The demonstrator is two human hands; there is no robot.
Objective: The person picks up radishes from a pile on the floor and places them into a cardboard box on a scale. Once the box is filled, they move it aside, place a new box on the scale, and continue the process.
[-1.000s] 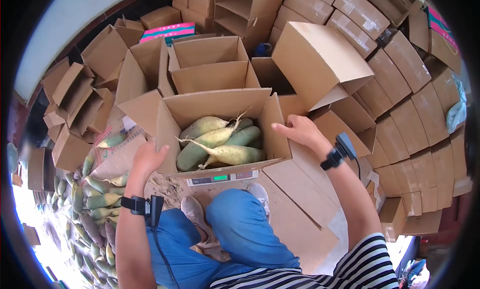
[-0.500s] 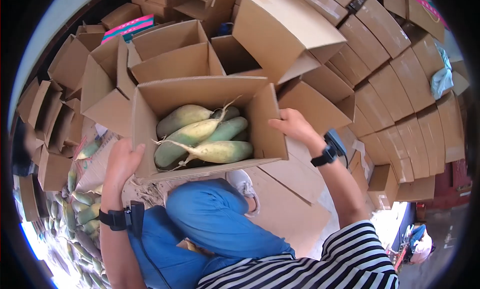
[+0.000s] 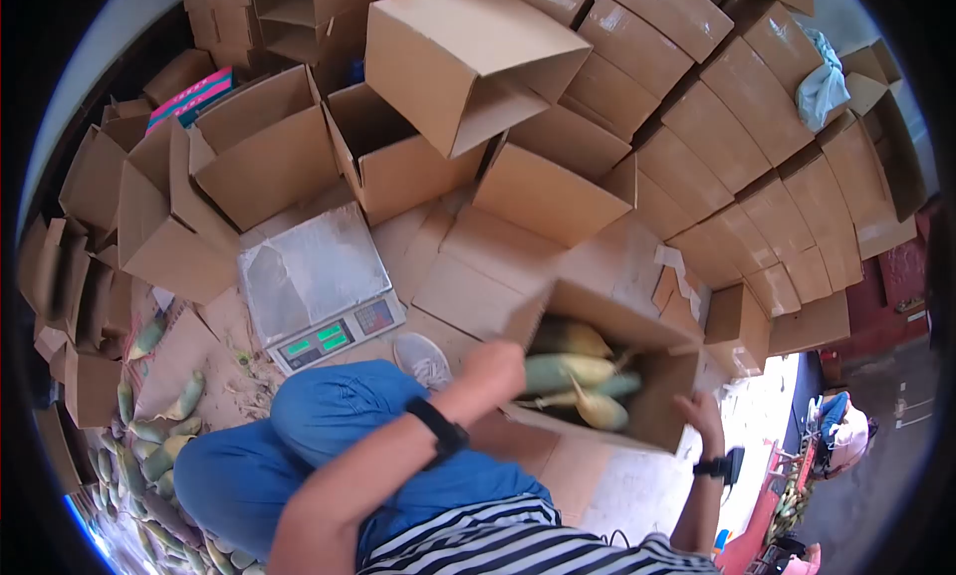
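An open cardboard box is held off to my right, slightly blurred by motion. Inside lie several large green-and-white radishes, some with thin root tails. My left hand is closed on the box's near left wall. At the opposite end, my right hand grips the other wall. A digital weighing scale with a bare metal plate and lit green displays sits on the floor in front of my legs.
Open cardboard boxes stand beyond the scale. Stacked closed cartons form a wall at the right. Loose radishes are piled at lower left. Another person is at the far right. Flattened cardboard covers the floor.
Both hands have carried the box of radishes from in front of me to the right and lower. The scale, hidden before, is now in view. My view has also turned right.
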